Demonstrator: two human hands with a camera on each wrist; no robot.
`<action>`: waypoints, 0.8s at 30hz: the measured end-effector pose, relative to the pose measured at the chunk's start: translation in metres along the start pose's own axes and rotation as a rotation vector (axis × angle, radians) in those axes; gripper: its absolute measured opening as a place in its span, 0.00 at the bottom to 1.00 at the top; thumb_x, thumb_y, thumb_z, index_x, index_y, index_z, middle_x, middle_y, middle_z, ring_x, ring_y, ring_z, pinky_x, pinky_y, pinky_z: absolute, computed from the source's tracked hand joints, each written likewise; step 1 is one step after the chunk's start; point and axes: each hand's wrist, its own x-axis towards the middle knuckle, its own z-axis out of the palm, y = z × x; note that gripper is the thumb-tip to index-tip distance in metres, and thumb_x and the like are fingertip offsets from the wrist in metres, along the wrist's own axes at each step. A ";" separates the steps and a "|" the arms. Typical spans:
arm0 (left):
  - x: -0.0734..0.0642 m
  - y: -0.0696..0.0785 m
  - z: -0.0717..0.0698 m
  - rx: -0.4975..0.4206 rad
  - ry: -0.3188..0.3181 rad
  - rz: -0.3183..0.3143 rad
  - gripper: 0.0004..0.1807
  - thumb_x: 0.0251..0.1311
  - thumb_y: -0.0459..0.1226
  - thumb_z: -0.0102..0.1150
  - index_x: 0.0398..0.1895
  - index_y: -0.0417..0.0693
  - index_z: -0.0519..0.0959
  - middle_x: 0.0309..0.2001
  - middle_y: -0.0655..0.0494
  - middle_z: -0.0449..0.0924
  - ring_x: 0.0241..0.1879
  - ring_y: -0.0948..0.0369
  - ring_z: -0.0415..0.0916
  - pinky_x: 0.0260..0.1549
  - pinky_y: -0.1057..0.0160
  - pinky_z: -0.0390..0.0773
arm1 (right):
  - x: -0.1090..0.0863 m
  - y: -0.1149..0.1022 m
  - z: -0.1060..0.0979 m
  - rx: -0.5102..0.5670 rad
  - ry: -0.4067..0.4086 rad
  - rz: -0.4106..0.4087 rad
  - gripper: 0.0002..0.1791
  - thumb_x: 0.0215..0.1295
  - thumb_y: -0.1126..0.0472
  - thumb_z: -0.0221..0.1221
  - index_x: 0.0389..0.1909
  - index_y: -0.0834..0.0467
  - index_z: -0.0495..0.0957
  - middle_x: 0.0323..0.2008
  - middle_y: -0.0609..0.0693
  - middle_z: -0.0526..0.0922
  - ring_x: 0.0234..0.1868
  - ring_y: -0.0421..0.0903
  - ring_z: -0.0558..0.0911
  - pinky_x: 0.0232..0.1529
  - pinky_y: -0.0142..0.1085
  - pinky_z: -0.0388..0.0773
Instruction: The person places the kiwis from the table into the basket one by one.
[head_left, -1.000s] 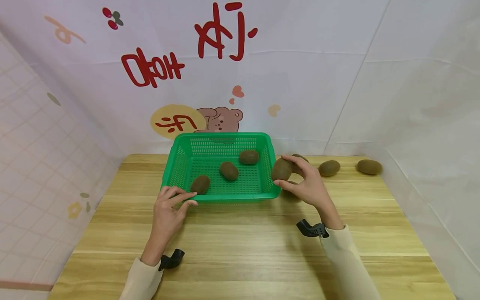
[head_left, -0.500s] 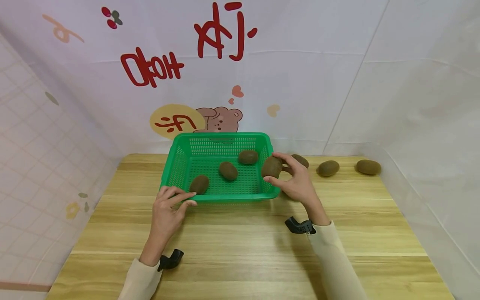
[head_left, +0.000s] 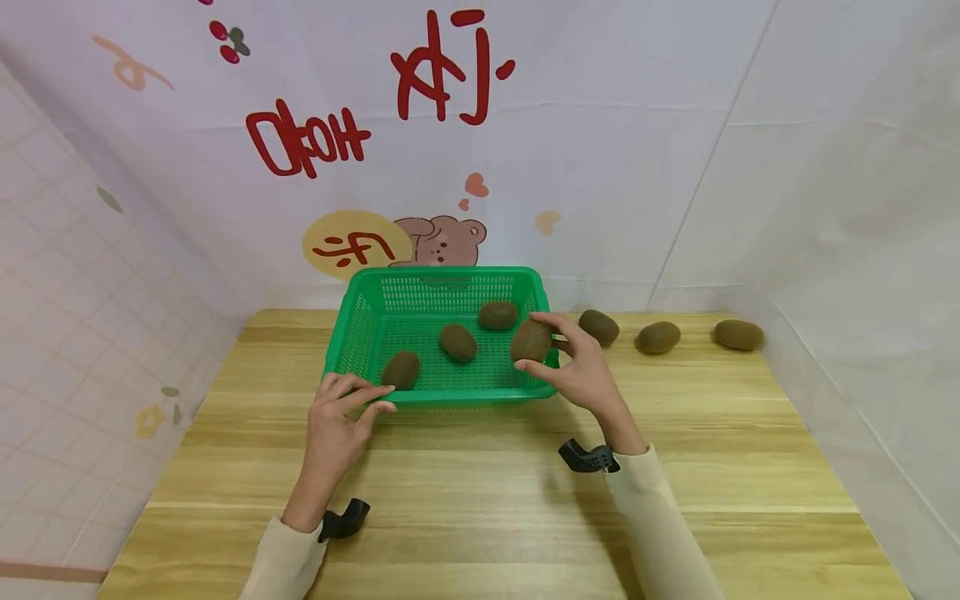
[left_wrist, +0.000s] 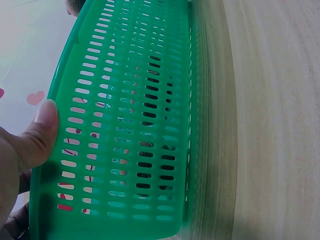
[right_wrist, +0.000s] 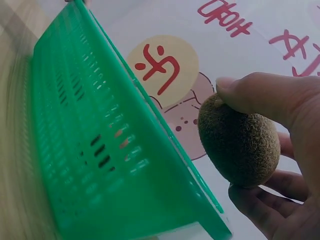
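Observation:
My right hand [head_left: 576,369] pinches a brown kiwi [head_left: 531,342] between thumb and fingers, over the right end of a green plastic basket [head_left: 457,397]. In the right wrist view, the held kiwi [right_wrist: 240,140] is beside the upper rim, thumb on top and fingertips below. With my left hand [head_left: 341,423] I grip the basket's front left rim; the thumb [left_wrist: 46,114] lies on the outer wall and other fingers are behind it. Inside the basket lie a kiwi at the front left [head_left: 401,370], a middle kiwi [head_left: 457,342] and a back right kiwi [head_left: 498,315].
Right of the basket, a near kiwi [head_left: 598,327], a second kiwi [head_left: 657,337] and a far kiwi [head_left: 738,335] lie in a row along the back of the wooden table [head_left: 465,500]. A printed cloth wall [head_left: 615,167] stands behind.
My right hand has carried its kiwi leftward from beside the basket's right rim to over the basket's right end. The left hand stays on the rim.

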 end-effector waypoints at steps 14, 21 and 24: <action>-0.001 -0.001 0.003 -0.003 0.036 0.036 0.18 0.37 0.29 0.82 0.37 0.45 0.92 0.32 0.51 0.84 0.36 0.54 0.70 0.40 0.63 0.69 | -0.002 -0.004 -0.008 -0.072 -0.005 -0.017 0.42 0.59 0.56 0.76 0.74 0.48 0.69 0.73 0.48 0.72 0.75 0.50 0.69 0.72 0.55 0.69; -0.001 -0.002 0.004 0.003 0.037 0.038 0.17 0.36 0.29 0.82 0.36 0.44 0.92 0.32 0.51 0.84 0.36 0.54 0.69 0.40 0.62 0.69 | -0.004 -0.001 -0.024 -0.180 -0.034 0.004 0.47 0.57 0.51 0.76 0.77 0.45 0.65 0.79 0.44 0.62 0.79 0.51 0.63 0.73 0.57 0.65; -0.001 -0.002 0.005 0.000 0.034 0.031 0.17 0.37 0.28 0.82 0.36 0.44 0.92 0.32 0.51 0.84 0.36 0.54 0.69 0.40 0.62 0.69 | -0.005 0.002 -0.030 -0.186 -0.060 0.042 0.50 0.57 0.49 0.76 0.78 0.45 0.62 0.80 0.45 0.58 0.80 0.52 0.60 0.75 0.56 0.64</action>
